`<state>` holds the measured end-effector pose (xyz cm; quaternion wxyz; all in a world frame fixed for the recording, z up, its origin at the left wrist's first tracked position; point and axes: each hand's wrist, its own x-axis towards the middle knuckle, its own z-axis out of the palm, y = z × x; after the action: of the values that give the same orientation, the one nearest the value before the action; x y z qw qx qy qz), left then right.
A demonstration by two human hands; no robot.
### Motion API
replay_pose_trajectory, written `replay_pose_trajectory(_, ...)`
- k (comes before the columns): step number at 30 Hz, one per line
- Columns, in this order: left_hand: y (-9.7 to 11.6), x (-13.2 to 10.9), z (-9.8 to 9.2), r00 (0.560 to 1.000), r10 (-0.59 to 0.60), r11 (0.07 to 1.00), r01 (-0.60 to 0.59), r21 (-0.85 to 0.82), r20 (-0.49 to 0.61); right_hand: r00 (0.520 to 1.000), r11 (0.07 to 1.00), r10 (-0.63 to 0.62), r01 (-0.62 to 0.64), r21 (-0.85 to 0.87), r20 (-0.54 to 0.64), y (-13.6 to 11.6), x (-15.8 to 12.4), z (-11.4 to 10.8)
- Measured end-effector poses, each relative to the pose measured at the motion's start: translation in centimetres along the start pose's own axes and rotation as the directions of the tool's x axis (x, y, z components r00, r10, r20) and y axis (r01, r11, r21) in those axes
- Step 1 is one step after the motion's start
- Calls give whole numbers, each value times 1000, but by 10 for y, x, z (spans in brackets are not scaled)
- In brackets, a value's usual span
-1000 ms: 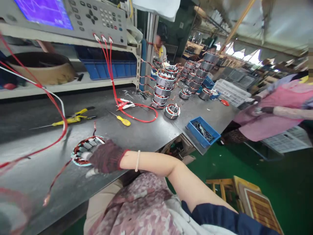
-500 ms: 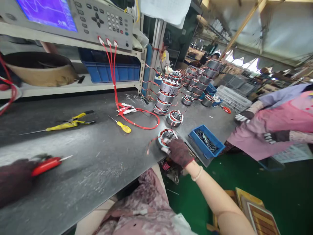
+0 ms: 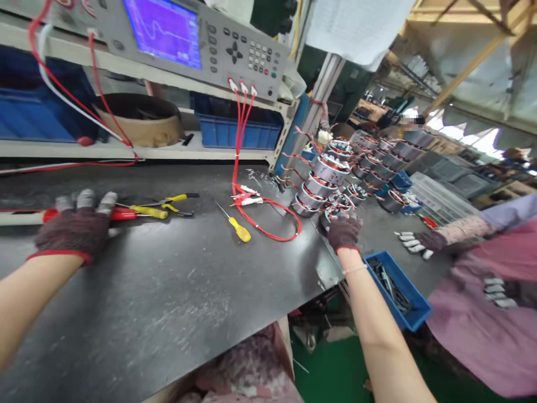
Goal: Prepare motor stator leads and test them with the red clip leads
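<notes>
My left hand (image 3: 75, 226), in a dark knitted glove, lies spread over a red-handled tool (image 3: 52, 215) near the bench's far side, with yellow-handled pliers (image 3: 174, 204) just beyond its fingers. My right hand (image 3: 344, 232), also gloved, grips a copper-wound motor stator (image 3: 333, 217) beside a stack of similar stators (image 3: 321, 179). The glove hides part of the held ring. Red test leads with clips (image 3: 245, 196) lie coiled between my hands, next to a yellow-handled screwdriver (image 3: 239, 229).
A metal workbench (image 3: 159, 302) runs under everything, below a shelf bearing a tester with a screen (image 3: 201, 45). A blue tray of tools (image 3: 396, 285) sits at the bench's right edge. A co-worker's gloved hand (image 3: 419, 240) is at right, with more stators beyond.
My right hand has carried the stator from the bench's near edge to beside the stack. My left hand has come onto the red-handled tool. The view has swung.
</notes>
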<state>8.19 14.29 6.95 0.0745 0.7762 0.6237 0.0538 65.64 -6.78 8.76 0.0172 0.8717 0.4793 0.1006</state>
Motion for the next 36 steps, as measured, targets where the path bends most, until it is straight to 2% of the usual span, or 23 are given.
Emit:
replay_pose_trajectory(2, -8, -13, 16, 999, -23, 999, 24, 30, -30, 984, 984, -171, 173, 44, -57, -50, -15, -2)
replay_pose_trajectory(3, -7, -23, 25, 999, -10, 999, 11, 35, -52, 953, 951, -294, 300, 79, -78, -81, -26, 0)
replay_pose_trajectory(4, -5, -34, 32, 998, 11, 999, -8, 37, -68, 869, 856, -477, 493, 154, -132, -113, -38, 4)
replay_pose_trajectory(5, -1, -45, 38, 997, 27, 999, -24, 34, -76, 759, 734, -632, 651, 196, -154, -144, -48, 8)
replay_pose_trajectory(6, 3, -55, 42, 997, 42, 999, -41, 31, -61, 704, 672, -694, 708, 215, -149, -173, -55, 13)
replay_pose_trajectory(7, 7, -63, 45, 998, 55, 998, -54, 27, -33, 675, 641, -729, 732, 230, -116, -199, -57, 18)
replay_pose_trajectory(8, 10, -69, 45, 998, 61, 998, -61, 25, -4, 672, 642, -738, 730, 234, -70, -220, -54, 22)
replay_pose_trajectory(10, 13, -74, 43, 999, 50, 999, -50, 7, -7, 708, 691, -706, 686, 225, 10, -247, -39, 27)
replay_pose_trajectory(12, 10, -69, 38, 994, -7, 999, 2, -46, -111, 738, 725, -674, 656, 212, 21, -260, -20, 27)
replay_pose_trajectory(14, 5, -59, 32, 979, -61, 992, 37, -121, -194, 729, 712, -684, 673, 201, -15, -267, -9, 25)
replay_pose_trajectory(16, -2, -47, 26, 977, -90, 983, 56, -173, -193, 663, 645, -747, 740, 189, -46, -278, -7, 23)
replay_pose_trajectory(19, -10, -30, 21, 988, -69, 982, 43, -184, -140, 530, 515, -846, 839, 178, -50, -309, -10, 23)
replay_pose_trajectory(21, -14, -19, 19, 992, -37, 984, 14, -176, -125, 499, 484, -865, 858, 173, -51, -335, -4, 24)
replay_pose_trajectory(23, -17, -9, 18, 993, -22, 985, 1, -174, -119, 508, 493, -859, 854, 167, -62, -359, 10, 25)
replay_pose_trajectory(26, -21, 6, 15, 994, -25, 983, 5, -182, -105, 560, 544, -825, 823, 162, -72, -386, 35, 20)
replay_pose_trajectory(29, -23, 13, 14, 993, -30, 982, 7, -190, -118, 584, 564, -807, 806, 177, -87, -397, 51, 11)
replay_pose_trajectory(31, -22, 14, 16, 982, -46, 983, 13, -181, -181, 568, 540, -814, 817, 200, -123, -396, 49, 6)
replay_pose_trajectory(33, -18, 13, 21, 978, 53, 984, -85, -155, -202, 513, 476, -845, 850, 224, -152, -388, 39, 4)
replay_pose_trajectory(34, -14, 13, 26, 972, 157, 972, -183, -144, -177, 463, 421, -874, 874, 242, -151, -381, 32, 6)
replay_pose_trajectory(36, -2, 15, 38, 922, 378, 909, -388, -155, -90, 358, 312, -926, 905, 290, -120, -363, 14, 13)
